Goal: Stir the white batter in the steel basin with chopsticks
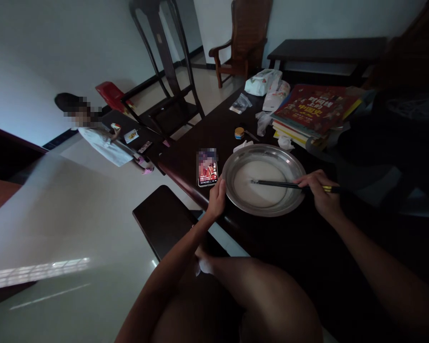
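Left hand (pixel 217 196): arm extended forward, wrist straight, fingers curled in a light grip, palm facing right. Right hand (pixel 320 190): forearm angled in from the lower right, fingers pinched closed, knuckles up. Both knees are raised below.

Phone (pixel 207 167) screen partly blurred

Shiny metal basin (pixel 293 164) on glossy dark wooden table (pixel 214 128); black chopsticks (pixel 275 184).

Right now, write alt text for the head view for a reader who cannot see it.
A right hand holds black chopsticks in white liquid in a metal basin, while the left hand grips its rim. A lit phone, books and a small jar lie on the dark table.
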Demonstrator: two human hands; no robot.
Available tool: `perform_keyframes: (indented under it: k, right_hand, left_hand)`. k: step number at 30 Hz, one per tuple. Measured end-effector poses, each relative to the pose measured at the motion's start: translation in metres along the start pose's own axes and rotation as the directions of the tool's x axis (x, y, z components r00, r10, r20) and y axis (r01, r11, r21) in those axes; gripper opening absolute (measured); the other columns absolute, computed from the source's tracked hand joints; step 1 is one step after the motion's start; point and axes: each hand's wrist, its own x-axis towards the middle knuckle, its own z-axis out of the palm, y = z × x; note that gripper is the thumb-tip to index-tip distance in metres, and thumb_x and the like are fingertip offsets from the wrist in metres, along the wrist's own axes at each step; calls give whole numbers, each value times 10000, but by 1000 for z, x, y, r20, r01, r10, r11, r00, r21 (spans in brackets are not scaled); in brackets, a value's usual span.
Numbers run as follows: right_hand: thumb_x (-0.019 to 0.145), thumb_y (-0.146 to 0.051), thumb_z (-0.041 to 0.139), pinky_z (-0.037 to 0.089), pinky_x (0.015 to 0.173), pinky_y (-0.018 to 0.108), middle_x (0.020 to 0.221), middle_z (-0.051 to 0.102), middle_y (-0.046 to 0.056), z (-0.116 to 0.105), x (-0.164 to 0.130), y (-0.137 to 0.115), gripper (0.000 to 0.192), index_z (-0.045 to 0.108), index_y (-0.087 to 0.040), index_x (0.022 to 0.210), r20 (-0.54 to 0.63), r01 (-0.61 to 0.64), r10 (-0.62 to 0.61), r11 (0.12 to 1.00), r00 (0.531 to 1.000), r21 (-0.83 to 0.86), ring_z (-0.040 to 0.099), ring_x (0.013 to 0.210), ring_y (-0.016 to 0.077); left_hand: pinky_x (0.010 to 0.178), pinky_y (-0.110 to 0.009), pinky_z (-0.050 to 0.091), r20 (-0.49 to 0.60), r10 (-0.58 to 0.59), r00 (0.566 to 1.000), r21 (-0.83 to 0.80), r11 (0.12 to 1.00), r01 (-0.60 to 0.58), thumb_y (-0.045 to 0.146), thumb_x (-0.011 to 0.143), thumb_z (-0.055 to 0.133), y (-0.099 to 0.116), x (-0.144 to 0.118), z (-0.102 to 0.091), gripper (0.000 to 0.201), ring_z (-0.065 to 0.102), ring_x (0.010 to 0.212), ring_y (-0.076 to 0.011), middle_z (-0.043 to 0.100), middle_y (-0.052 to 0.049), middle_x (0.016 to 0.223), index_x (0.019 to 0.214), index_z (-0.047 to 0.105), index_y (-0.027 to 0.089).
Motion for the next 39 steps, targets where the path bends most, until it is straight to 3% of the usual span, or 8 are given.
perform_keyframes:
  k: [4, 8, 17, 22, 26, 30, 35, 39]
  right_hand:
    - [941, -549, 571, 485, 745, 445, 637, 710, 27, -1, 1, 1, 483, 653, -267, 557, -144, -8, 20, 996, 989, 85, 614, 678, 226]
    - [949, -529, 574, 496, 794, 452, 718, 752, 37, -1, 0, 0, 417, 715, -285, 641, 0, -12, 12, 999, 1000, 51, 652, 797, 247]
    - [958, -514, 562, 507, 783, 457, 723, 748, 25, -1, 1, 2, 400, 716, -301, 658, 5, 10, -10, 999, 1000, 35, 657, 788, 244]
    - [945, -549, 564, 502, 754, 460, 656, 716, 24, -2, 1, 2, 457, 663, -287, 584, -106, -16, 23, 998, 994, 69, 637, 702, 234]
    - [945, -549, 570, 509, 782, 450, 698, 732, 24, -2, 2, 1, 434, 691, -289, 619, -2, -19, 19, 999, 1000, 51, 655, 773, 240]
    - [952, -536, 565, 500, 749, 441, 645, 703, 23, -2, 2, 1, 459, 657, -280, 581, -112, -12, 21, 997, 993, 77, 638, 701, 226]
    - [946, -551, 568, 516, 782, 442, 725, 742, 22, -3, 1, 1, 420, 705, -292, 646, 19, 0, 0, 999, 1000, 34, 662, 792, 237]
    - [962, -547, 538, 501, 765, 451, 681, 730, 22, -5, 3, 4, 466, 674, -291, 597, -92, 3, 1, 999, 996, 45, 641, 734, 235]
  left_hand:
    - [1225, -445, 387, -2, -8, 1000, 0, 1000, 8, 651, 1013, 350, -1, 0, 1, 660, 546, 1413, -291, 665, -98, 1424, 1369, 632, 173]
    - [1247, -447, 358, -3, -8, 1000, -3, 1000, 8, 640, 1016, 352, -2, 0, 1, 652, 522, 1438, -287, 648, -98, 1449, 1376, 626, 171]
    - [1225, -449, 383, -11, -11, 1000, -2, 1000, 11, 669, 1000, 360, -2, 1, 1, 683, 549, 1407, -293, 664, -107, 1426, 1374, 631, 166]
    - [1216, -442, 395, -12, -12, 1000, -7, 1000, 12, 665, 1000, 367, -2, 1, 1, 671, 559, 1398, -290, 677, -96, 1409, 1376, 631, 176]
    - [1212, -437, 401, -16, -6, 1000, -9, 1000, 6, 684, 994, 358, -3, 1, 2, 697, 566, 1390, -291, 658, -108, 1434, 1368, 635, 166]
    - [1225, -446, 382, -19, -15, 1000, -13, 1000, 15, 684, 993, 366, -2, 1, 2, 700, 553, 1402, -293, 654, -115, 1438, 1369, 633, 157]
    - [1228, -426, 383, -25, -14, 1000, -8, 1000, 14, 684, 995, 359, 1, 0, 2, 704, 553, 1405, -284, 655, -116, 1434, 1370, 631, 155]
    - [1224, -432, 390, -22, -21, 1000, 3, 1000, 21, 675, 1000, 353, 1, 1, 2, 686, 557, 1401, -287, 664, -104, 1424, 1371, 632, 169]
